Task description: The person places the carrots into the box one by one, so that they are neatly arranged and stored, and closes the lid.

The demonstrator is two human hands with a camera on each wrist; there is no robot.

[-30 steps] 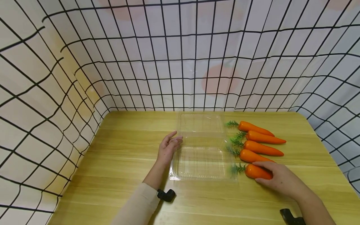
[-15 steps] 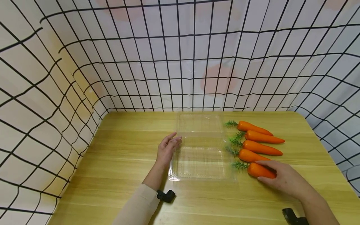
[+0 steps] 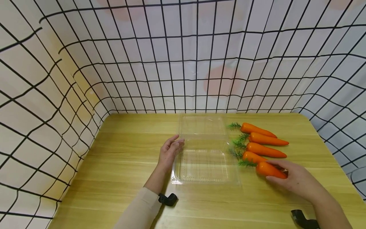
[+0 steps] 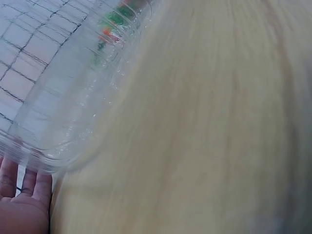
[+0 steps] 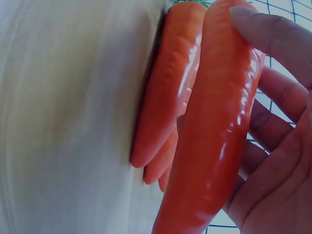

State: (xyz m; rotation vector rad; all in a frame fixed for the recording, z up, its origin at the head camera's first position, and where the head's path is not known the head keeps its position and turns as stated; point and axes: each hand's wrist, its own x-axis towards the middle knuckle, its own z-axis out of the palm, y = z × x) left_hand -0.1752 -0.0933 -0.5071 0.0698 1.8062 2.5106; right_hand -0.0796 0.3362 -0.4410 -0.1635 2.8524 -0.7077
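Note:
My right hand (image 3: 298,181) holds an orange carrot (image 3: 268,170) by its body, thumb on one side and fingers on the other. Its green top points left, toward a clear plastic clamshell box (image 3: 178,182). In the right wrist view the held carrot (image 5: 212,122) fills the middle, raised in front of other carrots (image 5: 165,92). My left hand (image 3: 168,152) rests at the box's left side, fingers fairly straight. The left wrist view shows those fingers (image 4: 36,183) against the outside of the box wall (image 4: 53,163). The box lies with its lid (image 3: 203,125) folded back.
Several more carrots lie in a row right of the box, among them a back one (image 3: 257,129) and a middle one (image 3: 266,150), tops toward the box. Beneath is a wooden table (image 3: 123,165). A black-and-white grid cloth (image 3: 160,63) walls the back and sides.
My right hand has moved a little right with the front carrot, which has come up slightly and now overlaps the carrot behind it. The left hand and box have stayed put.

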